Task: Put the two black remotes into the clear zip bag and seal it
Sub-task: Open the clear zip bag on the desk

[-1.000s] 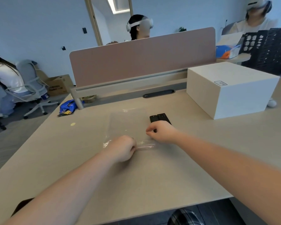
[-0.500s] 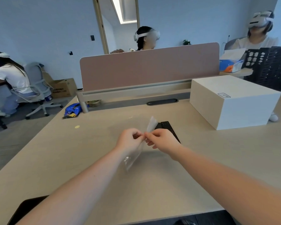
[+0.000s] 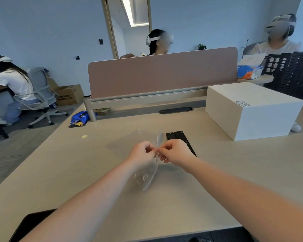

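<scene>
The desk [image 3: 59, 172] lay broad and bare, a white box [image 3: 248, 110] at the far right. The clear zip bag [image 3: 151, 170] hung edge-on above it, left hand [image 3: 141, 152] and right hand [image 3: 176, 151] each pinching its top from opposite sides. The two black remotes [image 3: 179, 137] sat together on the desk, just behind the right hand. Nothing bagged yet; opening, loading and sealing all remained.

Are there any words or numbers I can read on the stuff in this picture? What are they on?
None can be read.
white box: small label on top, too blurred.
cardboard box: dark print on its side, too small.
blue packet: print too blurred.
black remotes: button marks too small.
</scene>
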### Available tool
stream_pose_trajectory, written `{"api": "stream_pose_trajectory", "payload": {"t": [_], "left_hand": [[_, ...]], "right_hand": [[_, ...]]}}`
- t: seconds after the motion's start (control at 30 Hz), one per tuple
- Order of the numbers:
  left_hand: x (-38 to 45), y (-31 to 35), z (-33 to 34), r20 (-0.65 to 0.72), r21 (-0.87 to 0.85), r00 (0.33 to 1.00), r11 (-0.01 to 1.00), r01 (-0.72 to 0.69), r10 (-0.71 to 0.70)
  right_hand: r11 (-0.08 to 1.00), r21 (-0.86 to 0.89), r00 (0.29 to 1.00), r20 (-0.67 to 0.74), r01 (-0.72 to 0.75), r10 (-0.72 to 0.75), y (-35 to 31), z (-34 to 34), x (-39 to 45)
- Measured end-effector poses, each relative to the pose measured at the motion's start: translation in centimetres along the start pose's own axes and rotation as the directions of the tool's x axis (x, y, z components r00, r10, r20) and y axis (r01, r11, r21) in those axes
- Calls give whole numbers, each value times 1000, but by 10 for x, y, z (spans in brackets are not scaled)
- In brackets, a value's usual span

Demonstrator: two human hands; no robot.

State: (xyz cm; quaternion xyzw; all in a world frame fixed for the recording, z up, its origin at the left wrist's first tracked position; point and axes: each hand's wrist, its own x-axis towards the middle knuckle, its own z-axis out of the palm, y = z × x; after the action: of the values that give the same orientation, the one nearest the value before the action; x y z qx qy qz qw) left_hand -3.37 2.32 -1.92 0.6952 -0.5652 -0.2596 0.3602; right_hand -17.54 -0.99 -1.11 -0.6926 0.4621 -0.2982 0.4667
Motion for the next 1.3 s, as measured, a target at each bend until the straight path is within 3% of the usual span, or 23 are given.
{"api": "stream_pose_trajectory", "payload": {"t": [0.17, 0.3, 0.5, 0.77, 0.93, 1.1, 1.3], "left_hand": [[-4, 4, 8, -7, 50, 999, 998, -36, 36], [-8, 5, 12, 46, 340, 990, 930, -142, 135], [-8, 11, 8, 110, 506, 982, 841, -190, 155], [-1, 14, 7, 86, 498, 988, 854, -154, 128], [6, -7, -32, -225, 434, 968, 901, -3, 112], [-1, -7, -32, -196, 492, 963, 868, -65, 183], [-5, 6, -26, -121, 510, 930, 825, -242, 347]], "right_hand": [[1000, 4, 999, -33, -5, 5, -2, 1, 1], [1000, 8, 999, -30, -15, 16, -1, 1, 1], [989, -150, 999, -47, -19, 13, 2, 4, 5], [975, -221, 998, -66, -17, 3, 2, 0, 8], [957, -257, 974, -213, -132, 77, 24, -25, 6], [965, -228, 977, -197, -126, 81, 23, -17, 5], [984, -126, 965, -246, -125, 91, 20, -13, 6]]}}
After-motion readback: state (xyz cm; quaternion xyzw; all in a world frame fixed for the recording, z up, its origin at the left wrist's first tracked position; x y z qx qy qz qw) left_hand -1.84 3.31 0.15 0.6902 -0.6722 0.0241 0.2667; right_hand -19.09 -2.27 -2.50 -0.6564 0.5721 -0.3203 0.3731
